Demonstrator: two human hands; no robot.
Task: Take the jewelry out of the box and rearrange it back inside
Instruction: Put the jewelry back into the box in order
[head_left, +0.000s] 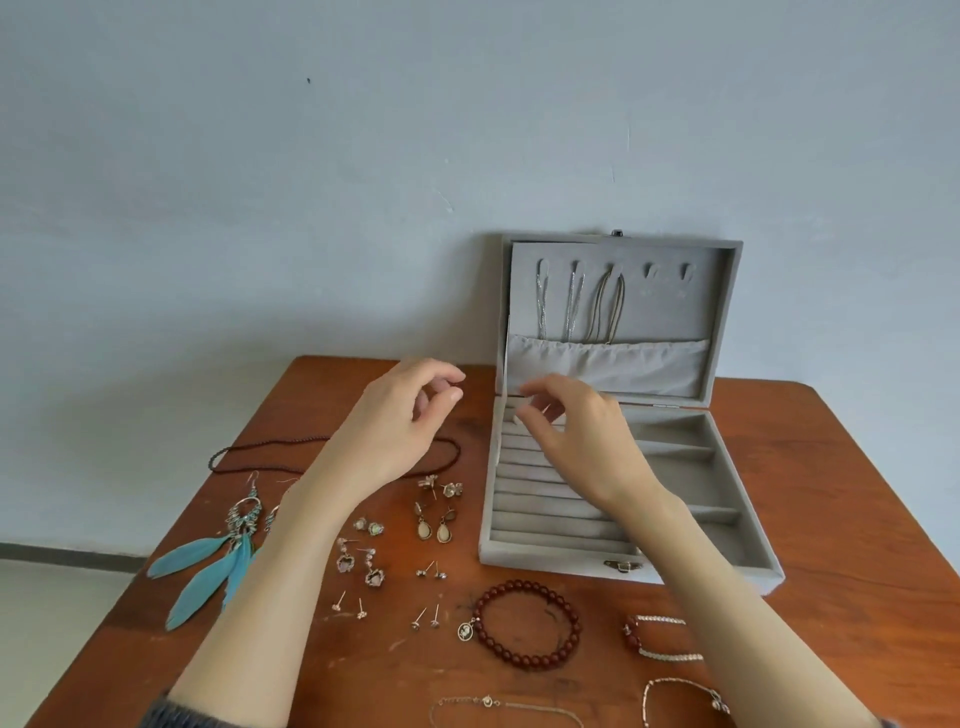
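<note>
The grey velvet jewelry box (727, 545) stands open at the back right of the table, lid (722, 291) upright. Three chain necklaces (571, 306) hang inside the lid above a fabric pocket. The ring rolls (545, 514) and side compartments look empty. My right hand (576, 436) hovers over the far ring rolls, curled fingertips pinching a small pale earring. My left hand (405, 421) is raised left of the box, thumb and forefinger close together; I cannot tell whether they hold anything.
Jewelry lies on the wooden table (831, 493): a dark bead necklace (270, 447), blue feather earrings (208, 566), drop earrings (434, 525), several studs (431, 569), a red bead bracelet (527, 623), a pearl bracelet (662, 639), and a thin chain (509, 706).
</note>
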